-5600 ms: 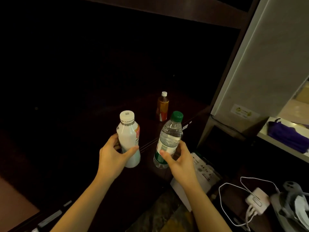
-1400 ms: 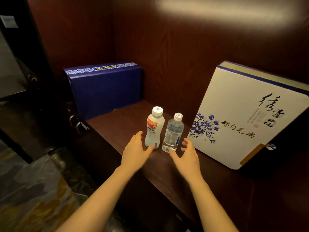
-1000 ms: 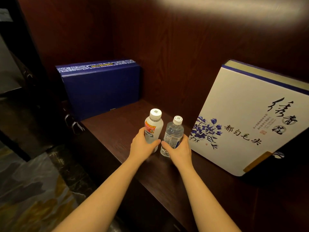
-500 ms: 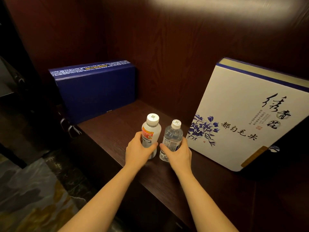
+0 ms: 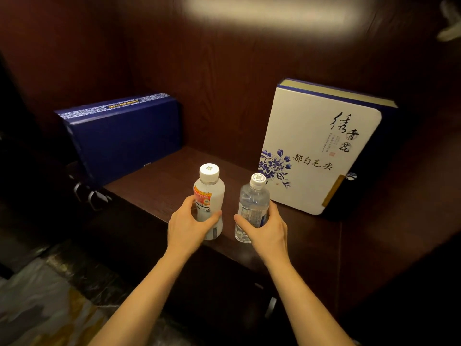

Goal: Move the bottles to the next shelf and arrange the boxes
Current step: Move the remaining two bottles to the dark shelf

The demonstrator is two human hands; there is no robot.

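The white bottle (image 5: pixel 209 199) stands upright near the front edge of the dark wooden shelf (image 5: pixel 159 181). It has a white cap and an orange-red label on its left side. The left hand (image 5: pixel 190 224) is wrapped around its lower half, thumb on the right side of the body, fingers around the left.

The clear bottle (image 5: pixel 252 208) stands upright just to the right of the white bottle, with a gap between the two. It has a white cap and a blue-and-white label. The right hand (image 5: pixel 265 229) is closed around its lower half, thumb on the left side, fingers around the right. Whether either bottle base rests on the shelf or is lifted slightly cannot be told.

The white box (image 5: pixel 321 151) stands on edge at the right of the shelf, leaning back toward the rear wall. Its face carries black calligraphy and a blue flower print at the lower left corner. The clear bottle is near that corner but apart from it.

The blue box (image 5: pixel 124 138) stands on its long side at the left rear of the shelf, well apart from both bottles. Its top edge bears a patterned strip.

A patterned floor (image 5: pixel 50 308) lies below the shelf at lower left.
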